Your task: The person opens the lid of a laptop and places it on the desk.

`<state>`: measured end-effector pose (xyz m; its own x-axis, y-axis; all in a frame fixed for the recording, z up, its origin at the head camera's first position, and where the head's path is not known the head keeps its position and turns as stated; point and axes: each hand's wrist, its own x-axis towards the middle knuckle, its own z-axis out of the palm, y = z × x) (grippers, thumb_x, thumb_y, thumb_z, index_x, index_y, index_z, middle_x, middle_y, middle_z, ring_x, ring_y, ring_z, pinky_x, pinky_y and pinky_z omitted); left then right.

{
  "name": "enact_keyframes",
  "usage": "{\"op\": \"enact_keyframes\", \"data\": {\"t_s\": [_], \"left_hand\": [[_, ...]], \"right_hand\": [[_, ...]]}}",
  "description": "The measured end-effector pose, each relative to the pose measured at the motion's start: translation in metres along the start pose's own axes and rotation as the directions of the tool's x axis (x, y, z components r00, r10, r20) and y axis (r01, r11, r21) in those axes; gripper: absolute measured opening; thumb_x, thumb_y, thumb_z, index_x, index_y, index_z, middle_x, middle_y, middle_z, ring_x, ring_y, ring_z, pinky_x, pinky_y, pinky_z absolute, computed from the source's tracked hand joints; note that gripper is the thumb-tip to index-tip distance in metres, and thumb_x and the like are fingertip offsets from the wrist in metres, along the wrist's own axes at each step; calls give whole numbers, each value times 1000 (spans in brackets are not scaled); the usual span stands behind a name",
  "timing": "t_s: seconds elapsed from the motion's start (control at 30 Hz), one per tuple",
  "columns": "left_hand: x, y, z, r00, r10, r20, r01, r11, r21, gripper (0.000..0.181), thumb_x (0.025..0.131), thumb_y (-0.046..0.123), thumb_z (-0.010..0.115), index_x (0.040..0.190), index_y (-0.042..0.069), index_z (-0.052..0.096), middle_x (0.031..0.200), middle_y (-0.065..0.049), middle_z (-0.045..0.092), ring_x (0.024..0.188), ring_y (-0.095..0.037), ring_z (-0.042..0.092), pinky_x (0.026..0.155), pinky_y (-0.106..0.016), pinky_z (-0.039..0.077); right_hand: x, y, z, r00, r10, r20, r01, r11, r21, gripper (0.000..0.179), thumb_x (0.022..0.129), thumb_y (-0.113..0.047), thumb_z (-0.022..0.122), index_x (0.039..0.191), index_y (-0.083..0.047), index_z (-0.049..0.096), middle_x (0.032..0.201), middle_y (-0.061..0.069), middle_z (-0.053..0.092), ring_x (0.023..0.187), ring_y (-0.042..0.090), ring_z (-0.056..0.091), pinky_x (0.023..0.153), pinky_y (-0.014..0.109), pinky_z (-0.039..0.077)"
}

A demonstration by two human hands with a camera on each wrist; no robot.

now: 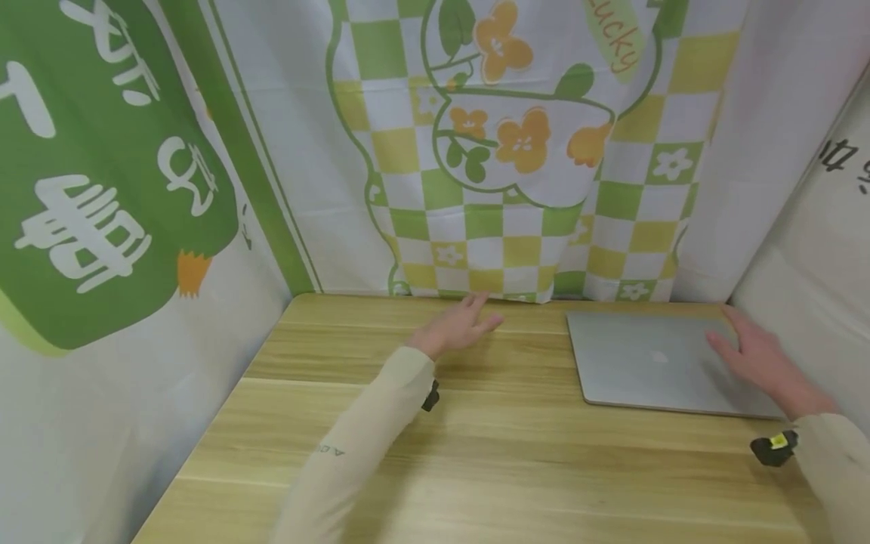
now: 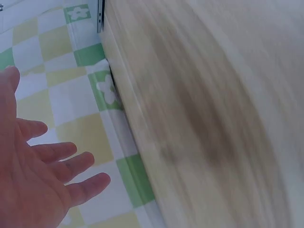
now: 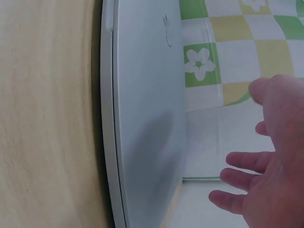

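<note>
Hands (image 1: 454,328) apart — laptop (image 1: 652,366) beneath the right (image 1: 760,360).

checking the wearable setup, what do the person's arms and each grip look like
The left sleeve and right sleeve are long and cream, the left bearing small dark lettering. Each wrist has a small black device, the right one with a yellow patch. The left grip and right grip wear no gloves.

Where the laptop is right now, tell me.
In the head view, the closed laptop lies flat on the right side of the wooden table, by the back edge, just in front of the checkered cloth.
</note>
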<state>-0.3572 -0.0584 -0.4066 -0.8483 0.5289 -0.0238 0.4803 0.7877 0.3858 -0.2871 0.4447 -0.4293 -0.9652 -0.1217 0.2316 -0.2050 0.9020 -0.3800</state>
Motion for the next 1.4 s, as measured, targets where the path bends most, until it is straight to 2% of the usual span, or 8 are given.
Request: {"op": "enact_keyframes", "data": {"t_s": [0.1,0.27,0.4,0.57,0.7,1.03,1.23,1.4], "left_hand": [[2,3,6,1000,10,-11,-11,1000,-19,82,100,64,27,159,10,9,163,-19,17,150,-33,23,124,-46,22],[6,7,15,1000,17,-26,-17,1000,-24,81,101,63,26,159,10,8,162,-16,23,149,-32,26,125,-42,21],[8,10,19,999,14,-32,-15,999,-31,81,101,63,25,159,10,7,162,-16,24,149,-32,26,125,-42,21],[8,13,26,998,-20,-53,17,999,-50,80,101,62,25,158,9,9,162,-15,24,150,-31,26,125,-43,21],[9,17,32,996,-57,-68,51,995,-86,79,101,62,27,158,10,12,163,-14,24,150,-30,26,124,-43,22],[13,36,45,995,-102,-24,97,982,-160,80,99,64,32,159,14,13,161,-17,25,149,-32,27,122,-49,26],[18,50,50,995,-96,-35,88,980,-177,76,101,57,38,158,11,16,161,-17,27,147,-31,30,121,-46,30],[22,63,54,996,-76,-38,68,980,-187,73,102,49,42,157,9,17,161,-18,26,148,-30,29,122,-43,29]], "right_hand": [[0,1,0,1000,23,7,-23,1000,-3,67,105,-29,40,151,11,11,140,49,28,119,68,31,94,76,30],[-2,2,1,998,59,37,-60,998,16,70,106,-32,38,151,12,8,142,49,25,122,68,28,96,78,27],[-4,6,3,997,78,28,-79,997,6,70,105,-33,38,149,15,11,139,49,27,121,68,29,96,77,27],[-8,11,6,996,83,16,-83,997,1,66,105,-29,39,143,20,20,134,51,30,117,67,31,95,76,29],[-10,12,6,994,101,36,-101,995,-5,66,105,-30,37,142,22,21,132,52,31,115,67,33,93,76,31],[-14,18,13,991,120,56,-119,993,-22,68,105,-31,37,141,24,21,134,52,30,118,67,32,96,75,30],[-18,21,14,991,121,54,-120,992,-25,67,105,-30,38,137,27,25,131,52,31,116,66,33,95,75,30],[-24,24,13,979,186,84,-184,982,-31,68,104,-32,36,137,27,25,131,52,29,116,66,33,94,74,32]]}}
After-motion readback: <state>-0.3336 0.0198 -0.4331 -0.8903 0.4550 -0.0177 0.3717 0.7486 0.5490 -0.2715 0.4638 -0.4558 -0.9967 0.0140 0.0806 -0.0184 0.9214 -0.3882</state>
